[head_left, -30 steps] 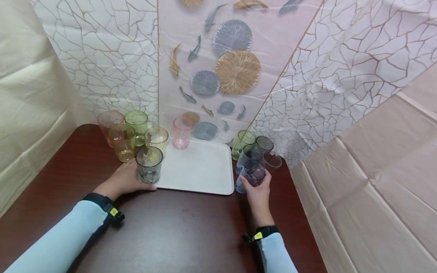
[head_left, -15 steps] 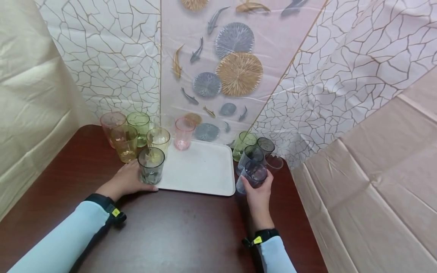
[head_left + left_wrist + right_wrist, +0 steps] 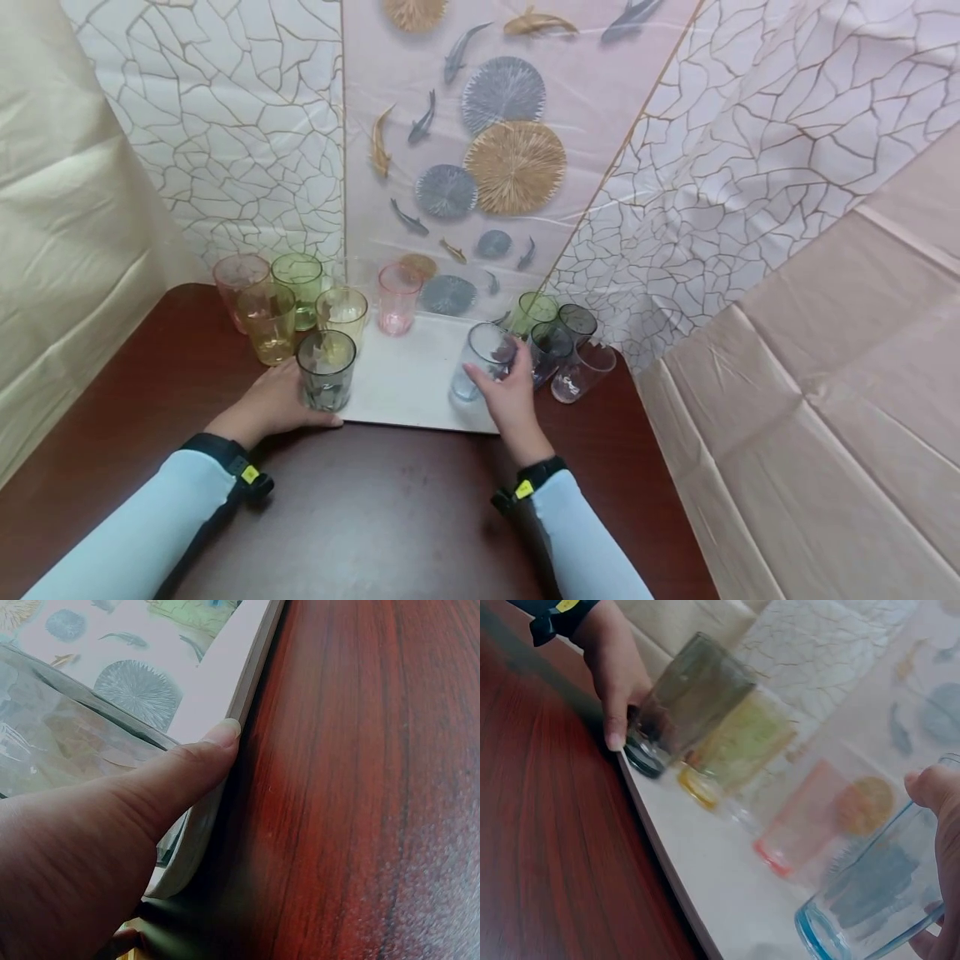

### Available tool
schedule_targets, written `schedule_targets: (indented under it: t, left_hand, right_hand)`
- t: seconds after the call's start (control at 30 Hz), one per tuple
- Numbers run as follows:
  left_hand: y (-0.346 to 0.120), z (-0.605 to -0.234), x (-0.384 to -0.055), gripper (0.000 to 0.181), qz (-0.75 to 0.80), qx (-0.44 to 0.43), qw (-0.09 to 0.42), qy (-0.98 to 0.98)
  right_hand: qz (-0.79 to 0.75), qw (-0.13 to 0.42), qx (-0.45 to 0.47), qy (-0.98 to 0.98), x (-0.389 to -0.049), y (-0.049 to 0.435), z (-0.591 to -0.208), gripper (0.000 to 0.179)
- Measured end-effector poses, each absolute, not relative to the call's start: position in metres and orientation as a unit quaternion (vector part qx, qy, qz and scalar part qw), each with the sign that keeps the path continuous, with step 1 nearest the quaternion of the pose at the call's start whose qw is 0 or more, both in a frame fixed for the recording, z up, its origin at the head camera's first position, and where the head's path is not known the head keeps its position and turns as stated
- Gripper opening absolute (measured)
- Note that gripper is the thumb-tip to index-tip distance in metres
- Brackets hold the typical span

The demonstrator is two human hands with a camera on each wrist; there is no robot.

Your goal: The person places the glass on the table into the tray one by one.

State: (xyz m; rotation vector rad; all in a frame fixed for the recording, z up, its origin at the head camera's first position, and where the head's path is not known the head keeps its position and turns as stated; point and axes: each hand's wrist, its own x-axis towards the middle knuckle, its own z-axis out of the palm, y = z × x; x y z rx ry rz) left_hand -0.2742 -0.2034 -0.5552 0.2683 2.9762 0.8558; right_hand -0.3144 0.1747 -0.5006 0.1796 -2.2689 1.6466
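My right hand (image 3: 513, 408) grips a light blue glass (image 3: 466, 388) over the right part of the white tray (image 3: 405, 387). The right wrist view shows this glass (image 3: 870, 889) tilted, its blue base low over the tray. My left hand (image 3: 272, 402) holds the tray's front left corner, its thumb (image 3: 191, 761) along the rim. Right beside that hand a grey glass (image 3: 327, 390) stands upright on the tray; it hides some of the fingers. Behind it are a small yellow glass (image 3: 342, 317) and a pink glass (image 3: 397, 312), also on the tray.
Left of the tray stand a pink glass (image 3: 234, 279), an amber glass (image 3: 268, 329) and a green glass (image 3: 302, 292). Close by its right side are a green glass (image 3: 534, 310), dark glasses (image 3: 551, 354) and a clear purplish glass (image 3: 577, 379). Patterned cloth (image 3: 600, 250) hangs behind the table.
My right hand has lifted the blue glass from the right-hand group and carried it left over the tray. My left hand keeps its place at the tray corner.
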Motion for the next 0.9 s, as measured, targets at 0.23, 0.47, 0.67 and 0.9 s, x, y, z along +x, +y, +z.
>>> schedule_targets:
  t: [0.23,0.47,0.67,0.9]
  left_hand:
    - [-0.205,-0.556,-0.27,0.139,0.28,0.086,0.017,0.956]
    - [-0.203,-0.551,-0.27,0.138,0.287,0.087,0.018,0.954]
    - [-0.202,-0.547,-0.269,0.139,0.288,0.089,0.021,0.953]
    - [-0.202,-0.548,-0.269,0.139,0.285,0.087,0.025,0.954]
  right_hand:
    - [0.553,0.077,0.085,-0.825,-0.336,0.105,-0.5,0.097]
    - [0.5,0.06,0.126,-0.855,-0.354,0.056,-0.491,0.098]
    - [0.493,0.057,0.129,-0.858,-0.359,0.04,-0.491,0.093]
    - [0.487,0.044,0.121,-0.864,-0.361,0.037,-0.501,0.096]
